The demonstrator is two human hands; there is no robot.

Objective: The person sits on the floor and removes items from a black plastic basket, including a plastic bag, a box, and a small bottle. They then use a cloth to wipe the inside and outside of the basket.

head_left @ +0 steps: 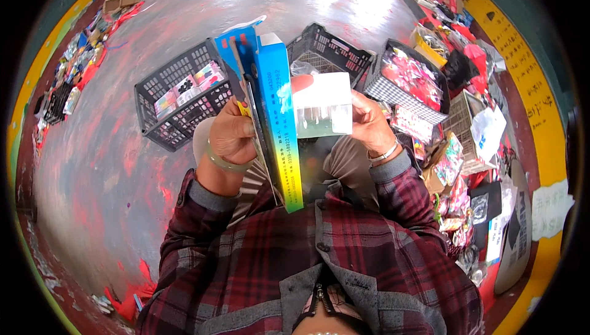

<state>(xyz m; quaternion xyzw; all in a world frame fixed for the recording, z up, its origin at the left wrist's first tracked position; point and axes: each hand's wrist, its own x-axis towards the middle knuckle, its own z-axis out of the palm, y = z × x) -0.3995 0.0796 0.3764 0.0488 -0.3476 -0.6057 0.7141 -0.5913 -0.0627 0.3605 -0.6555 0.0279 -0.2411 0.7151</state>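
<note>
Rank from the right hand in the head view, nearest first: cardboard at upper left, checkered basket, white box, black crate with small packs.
1. White box: held, against the right hand.
2. Checkered basket: ahead and to the right.
3. Black crate: on the floor, left side.
4. Cardboard: far upper left, by the wall.

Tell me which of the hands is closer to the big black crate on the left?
Left. The left hand is just to the right of the black crate; the right hand is farther across, beyond the blue-and-yellow box.
</note>
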